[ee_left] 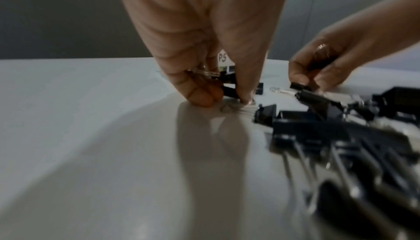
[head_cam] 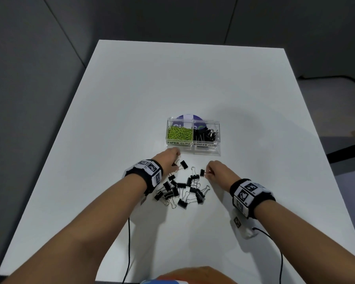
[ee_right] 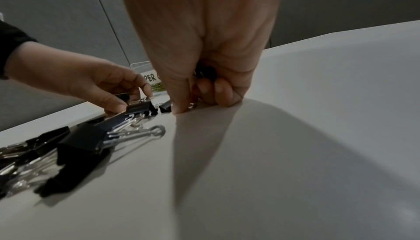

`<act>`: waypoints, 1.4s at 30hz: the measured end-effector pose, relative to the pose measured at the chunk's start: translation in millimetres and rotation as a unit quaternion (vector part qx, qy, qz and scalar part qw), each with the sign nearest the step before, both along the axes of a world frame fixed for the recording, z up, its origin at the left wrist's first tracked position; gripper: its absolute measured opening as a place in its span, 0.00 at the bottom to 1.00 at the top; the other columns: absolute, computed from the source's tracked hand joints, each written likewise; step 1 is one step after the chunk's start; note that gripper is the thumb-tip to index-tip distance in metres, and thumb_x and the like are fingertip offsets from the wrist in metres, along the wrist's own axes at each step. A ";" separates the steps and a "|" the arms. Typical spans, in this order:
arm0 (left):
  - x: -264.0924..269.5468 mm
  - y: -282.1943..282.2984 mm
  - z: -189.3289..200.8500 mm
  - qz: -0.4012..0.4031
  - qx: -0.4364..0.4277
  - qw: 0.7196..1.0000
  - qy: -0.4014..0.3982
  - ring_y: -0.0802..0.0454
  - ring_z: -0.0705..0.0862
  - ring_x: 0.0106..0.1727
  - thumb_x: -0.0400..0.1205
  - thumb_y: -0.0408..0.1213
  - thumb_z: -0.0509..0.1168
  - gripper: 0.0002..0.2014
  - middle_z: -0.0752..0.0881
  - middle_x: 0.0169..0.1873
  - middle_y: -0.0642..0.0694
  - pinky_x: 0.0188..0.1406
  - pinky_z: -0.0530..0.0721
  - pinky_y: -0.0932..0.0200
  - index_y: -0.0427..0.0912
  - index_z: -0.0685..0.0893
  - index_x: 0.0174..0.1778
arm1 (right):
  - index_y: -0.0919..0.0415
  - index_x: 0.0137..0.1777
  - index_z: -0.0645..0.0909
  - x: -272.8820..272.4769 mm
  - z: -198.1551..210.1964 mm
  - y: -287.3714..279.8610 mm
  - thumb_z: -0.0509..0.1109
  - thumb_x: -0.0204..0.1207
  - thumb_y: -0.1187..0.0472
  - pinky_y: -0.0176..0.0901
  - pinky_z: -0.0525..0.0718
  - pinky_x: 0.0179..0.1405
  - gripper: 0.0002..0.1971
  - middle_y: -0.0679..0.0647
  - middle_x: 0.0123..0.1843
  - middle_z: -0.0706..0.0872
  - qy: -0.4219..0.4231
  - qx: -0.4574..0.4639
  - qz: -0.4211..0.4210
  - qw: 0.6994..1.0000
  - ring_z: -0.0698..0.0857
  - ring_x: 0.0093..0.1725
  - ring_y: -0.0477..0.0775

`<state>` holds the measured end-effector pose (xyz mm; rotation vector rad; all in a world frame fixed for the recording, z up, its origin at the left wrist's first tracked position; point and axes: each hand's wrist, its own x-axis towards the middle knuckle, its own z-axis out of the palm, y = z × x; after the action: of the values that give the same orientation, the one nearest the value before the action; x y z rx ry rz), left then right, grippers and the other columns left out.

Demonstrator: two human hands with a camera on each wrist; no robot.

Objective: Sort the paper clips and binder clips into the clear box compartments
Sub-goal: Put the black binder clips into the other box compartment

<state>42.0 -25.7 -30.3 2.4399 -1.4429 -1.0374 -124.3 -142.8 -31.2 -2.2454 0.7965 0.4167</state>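
Note:
A clear two-compartment box (head_cam: pixel 193 147) stands mid-table: green paper clips (head_cam: pixel 179 133) fill its left cell, black binder clips (head_cam: pixel 205 134) its right. Several black binder clips (head_cam: pixel 181 191) lie in a loose pile nearer me. My left hand (head_cam: pixel 168 160) is at the pile's far-left edge and pinches binder clips (ee_left: pixel 227 82) between thumb and fingers, down at the table. My right hand (head_cam: pixel 215 171) is at the pile's far-right edge; it pinches the wire handle of a binder clip (head_cam: pixel 202 172), and more black clips (ee_right: pixel 204 72) show inside its curled fingers.
The white table (head_cam: pixel 193 83) stretches beyond the box, its edges at left, right and far end. A purple and white round disc (head_cam: pixel 188 116) shows behind the box. Black cables (head_cam: pixel 129 242) trail from both wristbands toward me. Grey partition walls stand behind.

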 end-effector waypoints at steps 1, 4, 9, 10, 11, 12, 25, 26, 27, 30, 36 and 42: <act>1.1 -1.0 1.9 0.006 0.009 1.000 0.006 0.43 0.81 0.59 0.80 0.35 0.66 0.19 0.79 0.62 0.39 0.56 0.79 0.55 0.37 0.72 0.66 | 0.62 0.36 0.70 0.2 1.9 -0.5 0.64 0.77 0.68 0.41 0.72 0.36 0.09 0.56 0.40 0.77 0.003 0.004 0.003 1.000 0.76 0.39 0.54; 1.6 -3.6 6.4 -0.015 0.049 0.999 -0.003 0.44 0.81 0.53 0.81 0.34 0.63 0.08 0.80 0.53 0.39 0.52 0.77 0.58 0.37 0.79 0.54 | 0.59 0.31 0.66 0.0 0.6 -1.9 0.63 0.78 0.66 0.34 0.68 0.30 0.14 0.54 0.38 0.72 0.006 -0.004 0.021 1.000 0.74 0.36 0.53; 5.1 1.5 9.9 -0.011 0.063 0.998 0.001 0.46 0.79 0.49 0.82 0.34 0.60 0.05 0.81 0.46 0.40 0.48 0.76 0.58 0.42 0.75 0.40 | 0.53 0.33 0.60 -6.0 6.6 0.1 0.59 0.79 0.66 0.37 0.63 0.28 0.15 0.50 0.35 0.70 0.007 -0.008 0.004 1.000 0.67 0.31 0.50; 6.3 4.9 10.2 -0.005 0.052 0.999 0.003 0.44 0.81 0.53 0.83 0.34 0.59 0.03 0.83 0.50 0.39 0.52 0.77 0.57 0.41 0.78 0.46 | 0.55 0.36 0.61 -7.8 8.6 -1.0 0.58 0.79 0.66 0.40 0.64 0.29 0.12 0.52 0.34 0.73 -0.001 -0.001 -0.006 1.000 0.69 0.32 0.52; 7.2 8.7 10.7 0.007 0.044 0.999 0.004 0.43 0.82 0.56 0.83 0.34 0.58 0.07 0.84 0.54 0.39 0.55 0.78 0.56 0.38 0.80 0.52 | 0.58 0.41 0.63 -9.3 11.3 -2.0 0.58 0.79 0.67 0.43 0.65 0.31 0.08 0.56 0.35 0.75 -0.008 0.005 -0.013 1.000 0.71 0.34 0.54; 8.7 12.6 9.8 0.018 0.031 0.999 0.005 0.42 0.82 0.57 0.84 0.34 0.57 0.10 0.82 0.57 0.39 0.56 0.78 0.55 0.36 0.81 0.55 | 0.60 0.46 0.64 -10.7 12.5 -3.3 0.57 0.79 0.68 0.45 0.67 0.34 0.04 0.59 0.37 0.77 -0.013 0.009 -0.016 1.000 0.73 0.35 0.55; -0.1 20.3 17.6 0.051 0.022 0.998 0.010 0.44 0.83 0.55 0.83 0.48 0.61 0.18 0.85 0.56 0.41 0.51 0.78 0.55 0.42 0.74 0.64 | 0.66 0.38 0.71 20.2 20.8 15.2 0.54 0.80 0.65 0.43 0.69 0.37 0.10 0.58 0.41 0.77 0.000 0.023 -0.053 0.998 0.75 0.42 0.57; -2.6 17.3 16.1 0.061 0.019 0.998 0.010 0.45 0.83 0.54 0.81 0.49 0.64 0.21 0.84 0.56 0.42 0.49 0.78 0.55 0.42 0.72 0.65 | 0.66 0.35 0.70 22.5 20.0 16.3 0.55 0.80 0.63 0.43 0.69 0.36 0.12 0.58 0.38 0.76 0.018 0.019 -0.061 0.998 0.74 0.43 0.57; -5.0 14.0 14.2 0.066 0.018 0.998 0.007 0.45 0.83 0.54 0.79 0.50 0.65 0.24 0.83 0.56 0.42 0.48 0.79 0.55 0.42 0.70 0.66 | 0.65 0.33 0.69 24.3 18.8 17.3 0.56 0.80 0.60 0.43 0.68 0.33 0.14 0.56 0.36 0.75 0.036 0.006 -0.058 0.998 0.74 0.42 0.58; -11.7 3.4 7.6 0.035 0.027 0.999 -0.028 0.44 0.83 0.56 0.77 0.50 0.69 0.26 0.81 0.60 0.42 0.52 0.81 0.52 0.41 0.71 0.65 | 0.63 0.39 0.71 26.3 16.4 22.8 0.58 0.80 0.46 0.43 0.71 0.36 0.19 0.55 0.38 0.75 0.098 -0.067 0.001 0.993 0.76 0.41 0.57; -12.9 -0.1 -0.8 0.024 0.044 0.998 -0.037 0.41 0.79 0.62 0.78 0.45 0.68 0.22 0.74 0.64 0.39 0.61 0.80 0.49 0.37 0.74 0.63 | 0.59 0.29 0.64 33.3 11.0 28.3 0.65 0.76 0.48 0.40 0.65 0.24 0.21 0.50 0.29 0.69 0.136 -0.062 0.001 0.989 0.76 0.38 0.56; -10.3 5.9 -2.8 0.037 0.012 0.999 0.002 0.41 0.81 0.57 0.77 0.39 0.70 0.18 0.76 0.61 0.39 0.56 0.78 0.52 0.37 0.73 0.57 | 0.67 0.63 0.72 39.2 13.7 31.9 0.59 0.77 0.39 0.44 0.75 0.45 0.30 0.59 0.56 0.82 0.107 -0.094 -0.056 0.988 0.83 0.58 0.60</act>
<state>31.7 -19.8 -33.1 2.4862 -1.3354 -1.0496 -85.0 -110.9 -17.5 -2.3404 1.1075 0.5557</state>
